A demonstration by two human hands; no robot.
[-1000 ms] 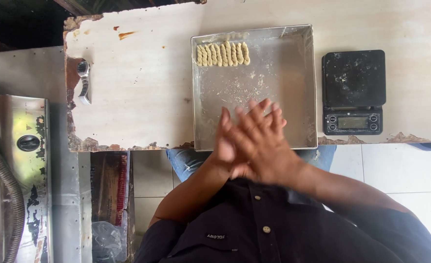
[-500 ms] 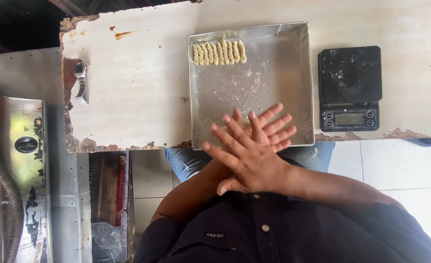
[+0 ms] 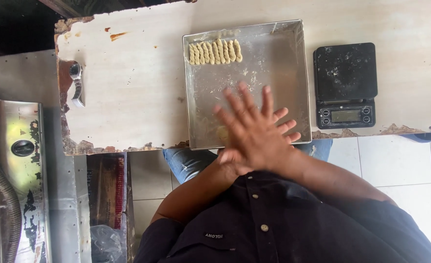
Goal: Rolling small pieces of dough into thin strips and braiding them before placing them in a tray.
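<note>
A person stands at a pale, chipped desk (image 3: 127, 92) with both hands pressed flat together, palm on palm, over the near edge of a square metal baking tray (image 3: 283, 63). The right hand (image 3: 254, 131) lies on top with its fingers spread and pointing toward 12 o'clock; only the fingertips of the left hand (image 3: 286, 125) show, fanning out toward 2 o'clock from under it. A small pale lump of dough (image 3: 222, 134) peeps out at 9 o'clock of the hands; whether it lies between the palms or on the tray beneath them cannot be told. In the tray's corner at 11 o'clock sits a single row of twisted dough sticks (image 3: 215, 51), side by side and touching, nine or so. The rest of the tray holds only a dusting of flour, so by my judgement the work is early: one short row is shaped and laid, most of the tray is unfilled, and another piece seems to be in the rolling. At 3 o'clock of the tray, apart from it, stands a black kitchen scale (image 3: 345, 73) speckled with flour. Far off at 9 o'clock a wristwatch (image 3: 76, 85) lies at the desk's edge.
</note>
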